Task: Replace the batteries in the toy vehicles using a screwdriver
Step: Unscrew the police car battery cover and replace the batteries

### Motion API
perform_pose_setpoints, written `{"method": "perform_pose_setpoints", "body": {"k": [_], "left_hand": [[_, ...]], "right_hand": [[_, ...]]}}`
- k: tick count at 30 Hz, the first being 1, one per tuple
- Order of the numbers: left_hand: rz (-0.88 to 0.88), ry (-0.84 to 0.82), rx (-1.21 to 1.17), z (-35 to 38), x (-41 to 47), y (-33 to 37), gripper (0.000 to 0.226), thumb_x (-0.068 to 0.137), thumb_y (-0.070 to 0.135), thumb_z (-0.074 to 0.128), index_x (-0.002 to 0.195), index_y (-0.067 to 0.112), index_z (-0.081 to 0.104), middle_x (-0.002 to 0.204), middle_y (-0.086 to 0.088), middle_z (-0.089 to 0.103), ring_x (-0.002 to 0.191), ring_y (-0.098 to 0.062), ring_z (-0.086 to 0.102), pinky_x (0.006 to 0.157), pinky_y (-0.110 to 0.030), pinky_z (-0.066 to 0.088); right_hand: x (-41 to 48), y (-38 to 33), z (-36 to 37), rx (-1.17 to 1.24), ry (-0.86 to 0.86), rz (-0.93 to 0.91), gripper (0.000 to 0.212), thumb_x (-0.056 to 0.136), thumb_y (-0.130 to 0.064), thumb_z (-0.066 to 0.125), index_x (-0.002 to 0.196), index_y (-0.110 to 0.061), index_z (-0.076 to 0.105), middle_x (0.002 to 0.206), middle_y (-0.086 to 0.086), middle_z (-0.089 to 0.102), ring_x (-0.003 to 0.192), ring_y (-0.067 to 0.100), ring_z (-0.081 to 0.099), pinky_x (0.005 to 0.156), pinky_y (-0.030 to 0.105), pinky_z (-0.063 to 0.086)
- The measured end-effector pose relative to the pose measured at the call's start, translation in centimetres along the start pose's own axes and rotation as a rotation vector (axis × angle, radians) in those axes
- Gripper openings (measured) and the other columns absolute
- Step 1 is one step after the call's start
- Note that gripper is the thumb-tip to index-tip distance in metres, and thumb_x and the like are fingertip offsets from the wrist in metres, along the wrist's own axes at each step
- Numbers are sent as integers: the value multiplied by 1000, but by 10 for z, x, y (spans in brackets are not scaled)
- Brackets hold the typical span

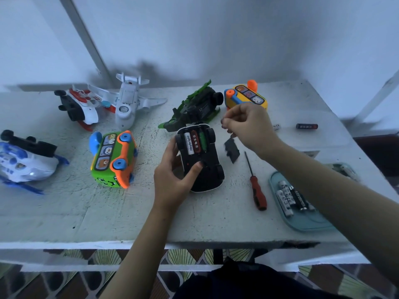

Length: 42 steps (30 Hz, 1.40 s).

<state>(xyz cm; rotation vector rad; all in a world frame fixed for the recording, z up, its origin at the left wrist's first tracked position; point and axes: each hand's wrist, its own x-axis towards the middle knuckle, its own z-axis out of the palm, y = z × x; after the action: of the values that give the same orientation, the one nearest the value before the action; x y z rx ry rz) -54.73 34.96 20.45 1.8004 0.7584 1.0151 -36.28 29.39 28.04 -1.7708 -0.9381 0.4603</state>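
Bench point(64, 212): carries several toy vehicles, most lying overturned. Toy car point(199, 160): at the bench's centre, belly up, its long axis running away from the person with a slight lean to the right. The open battery bay is at the far end. Left hand point(172, 180): grasps the car from its left side, thumb pressed on the underside near the middle. Right hand point(248, 126): hovers just right of the car's far end, nearer the bay than the left hand. Its fingertips point(224, 123) are pinched together; whether they hold anything cannot be told. Tray point(306, 225): at the near right under the right forearm, with spare cells in it. Screwdriver point(257, 186): lies free between car and tray, tip pointing away. Bay cover point(232, 151): off, lying just right of the car. Cells point(191, 144): two are seated along the car's axis. The rightmost slot shows green, judged empty, so the next cell would enter from the right hand's side.
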Motion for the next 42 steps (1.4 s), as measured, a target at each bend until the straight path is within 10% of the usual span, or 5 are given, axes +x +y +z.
{"method": "perform_pose_setpoints", "body": {"k": [7, 16, 42], "left_hand": [[9, 7, 3, 0, 0, 0, 84, 73, 44, 69, 146, 13, 39, 130, 22, 54, 112, 5, 59, 94, -26, 51], [22, 0, -18, 1, 1, 0, 82, 73, 42, 68, 145, 14, 39, 127, 23, 54, 111, 7, 59, 91, -18, 50], [6, -13, -47, -1, 1, 0, 86, 72, 42, 69, 146, 10, 39, 127, 16, 56, 113, 3, 59, 88, -15, 50]], "right_hand": [[0, 12, -1, -192, -89, 20, 7, 90, -7, 58, 84, -10, 62, 78, 5, 69, 64, 9, 62, 63, 23, 53], [-26, 4, -3, -1002, -486, 79, 37, 89, -43, 59, 72, -11, 49, 74, 3, 48, 70, 18, 49, 58, 27, 38], [-32, 17, -1, -892, -437, 249, 50, 76, -51, 73, 67, -14, 41, 68, -1, 43, 60, 12, 41, 50, 26, 30]]}}
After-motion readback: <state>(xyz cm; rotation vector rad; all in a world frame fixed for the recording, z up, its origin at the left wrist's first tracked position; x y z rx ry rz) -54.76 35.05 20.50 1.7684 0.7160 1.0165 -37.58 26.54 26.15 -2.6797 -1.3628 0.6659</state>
